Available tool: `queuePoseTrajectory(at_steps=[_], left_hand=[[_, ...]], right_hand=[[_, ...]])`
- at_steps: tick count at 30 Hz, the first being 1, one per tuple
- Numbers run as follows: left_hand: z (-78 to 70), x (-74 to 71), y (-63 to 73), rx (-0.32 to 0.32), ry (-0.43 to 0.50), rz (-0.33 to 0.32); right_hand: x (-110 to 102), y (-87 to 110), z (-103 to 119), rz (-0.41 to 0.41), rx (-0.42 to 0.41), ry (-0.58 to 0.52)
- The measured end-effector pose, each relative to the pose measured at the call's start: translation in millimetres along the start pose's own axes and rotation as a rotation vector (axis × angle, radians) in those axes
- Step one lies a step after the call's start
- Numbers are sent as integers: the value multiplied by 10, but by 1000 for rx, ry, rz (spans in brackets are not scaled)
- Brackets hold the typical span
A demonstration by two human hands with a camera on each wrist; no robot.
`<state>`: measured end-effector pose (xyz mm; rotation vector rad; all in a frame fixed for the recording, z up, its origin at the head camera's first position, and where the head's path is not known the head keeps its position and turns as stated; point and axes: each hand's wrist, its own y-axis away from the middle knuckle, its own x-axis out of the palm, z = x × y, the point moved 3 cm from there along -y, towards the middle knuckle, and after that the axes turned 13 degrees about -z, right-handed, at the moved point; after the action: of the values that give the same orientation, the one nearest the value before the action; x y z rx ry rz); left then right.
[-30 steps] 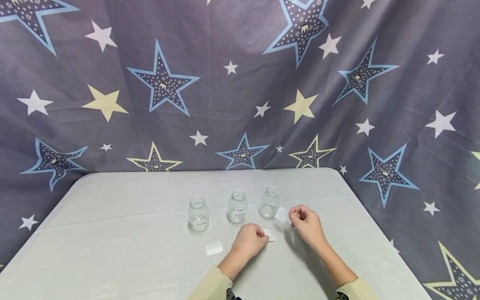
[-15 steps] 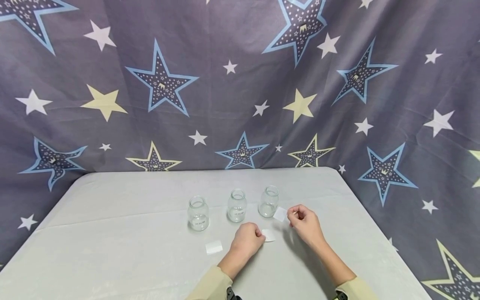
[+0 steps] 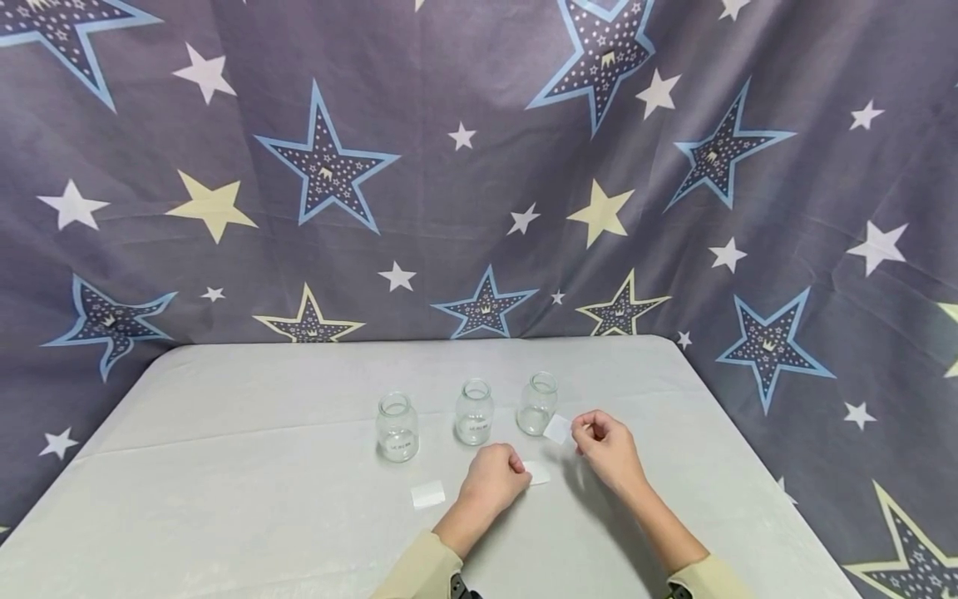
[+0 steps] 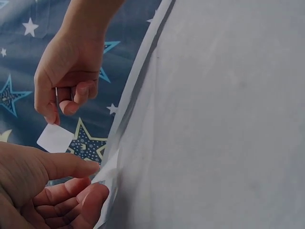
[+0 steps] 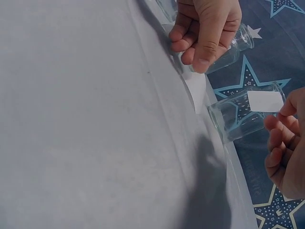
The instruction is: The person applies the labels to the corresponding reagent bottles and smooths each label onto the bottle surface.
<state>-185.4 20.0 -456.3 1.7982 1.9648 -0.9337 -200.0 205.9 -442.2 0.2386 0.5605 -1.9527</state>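
My right hand (image 3: 609, 449) pinches a small white label (image 3: 557, 429) by one corner, just in front of the right glass jar (image 3: 536, 404). In the right wrist view, the white label (image 5: 265, 101) overlaps that jar's outline. My left hand (image 3: 490, 481) holds a white slip of paper (image 3: 537, 473) low over the table between thumb and fingers. The fingers hide part of this slip, though its free end (image 5: 194, 91) shows in the right wrist view. The middle glass jar (image 3: 474, 413) and the left glass jar (image 3: 397, 428) bear small printed labels low on their fronts.
Another white slip (image 3: 428, 495) lies flat on the pale cloth-covered table (image 3: 224, 482), left of my left hand. A dark curtain with stars (image 3: 449, 208) hangs behind the table and along its right side.
The label in my right hand has shifted very slightly left and down. The slip at my left fingers has turned a little. The jars stay where they were.
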Motion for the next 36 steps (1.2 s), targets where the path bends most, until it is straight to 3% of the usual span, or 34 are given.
queuePoseTrajectory(at_steps=[8,18,26,31,36], left_hand=[[-18,-24,-43,-12,71,2],[-68,7,-107,87,217,-50],[-87,-15,-145,52,397,-100],[-86,-37,-160,35,445,-120],[-75,-47,-166,9,468,-118]], right_hand=[[34,8,2,6,10,-32],[74,113,166,36,-43,-24],[144,131,104,24,-184,-34],[157,155,149,61,-227,-50],[171,199,197,92,-369,-19]])
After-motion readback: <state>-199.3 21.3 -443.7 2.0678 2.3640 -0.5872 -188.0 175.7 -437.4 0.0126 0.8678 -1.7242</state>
